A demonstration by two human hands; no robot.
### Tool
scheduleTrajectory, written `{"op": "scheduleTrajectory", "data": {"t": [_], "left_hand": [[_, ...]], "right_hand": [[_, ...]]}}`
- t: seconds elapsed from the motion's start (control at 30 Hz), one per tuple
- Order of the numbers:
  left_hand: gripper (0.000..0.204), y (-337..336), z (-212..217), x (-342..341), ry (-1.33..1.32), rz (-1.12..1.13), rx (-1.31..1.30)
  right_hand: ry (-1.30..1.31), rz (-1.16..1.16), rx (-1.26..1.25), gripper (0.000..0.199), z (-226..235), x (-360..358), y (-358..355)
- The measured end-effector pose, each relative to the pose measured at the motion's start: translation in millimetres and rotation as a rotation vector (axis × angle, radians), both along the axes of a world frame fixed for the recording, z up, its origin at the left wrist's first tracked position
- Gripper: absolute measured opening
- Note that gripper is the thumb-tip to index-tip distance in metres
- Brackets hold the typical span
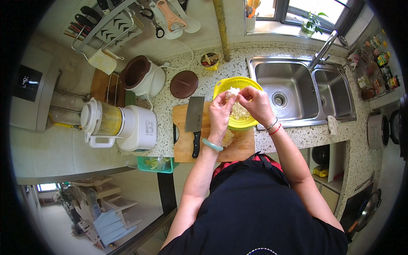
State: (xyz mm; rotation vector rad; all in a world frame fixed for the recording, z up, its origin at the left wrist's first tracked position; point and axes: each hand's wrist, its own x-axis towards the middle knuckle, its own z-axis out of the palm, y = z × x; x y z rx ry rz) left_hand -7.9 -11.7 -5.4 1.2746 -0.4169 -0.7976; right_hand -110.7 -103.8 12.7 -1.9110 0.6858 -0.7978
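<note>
White and crumbly, a floret (232, 92) is pinched in the narrow grip of the left hand (219, 112), above the yellow basket (219, 87); the right hand (258, 104) pinches narrowly beside it, holding what I cannot tell. A cleaver (195, 114) lies on the board (182, 146).

My bangle (212, 145) is pale green, my cord bracelet (276, 129) red, my shirt (263, 204) black; the florets (239, 111) are creamy white, the colander (243, 124) bright yellow; the chopping board (182, 151) is honey-brown, the cleaver (195, 115) grey with a black handle (196, 144); the lid (184, 84) is maroon-brown; the worktop (167, 111) is white, speckled grey.
</note>
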Motion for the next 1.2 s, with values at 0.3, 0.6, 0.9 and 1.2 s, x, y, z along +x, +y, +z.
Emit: {"op": "scheduleTrajectory", "data": {"t": [0.3, 0.6, 0.9, 1.2], "left_hand": [[0.027, 5, -1, 4, 0.173, -0.087, -0.048], [0.025, 9, -7, 8, 0.272, -0.17, -0.131], [0.024, 6, 0, 2, 0.212, -0.164, -0.095], [0.023, 5, -2, 1, 0.01, -0.155, -0.064]], "right_hand": [[-0.088, -0.033, -0.079, 0.014, -15, 5, 3], [-0.112, -0.066, -0.07, 0.009, -19, 0, -2], [-0.152, -0.033, 0.054, 0.014, -12, -1, -7], [-0.074, 0.015, -0.014, 0.013, 3, -3, -2]]}}
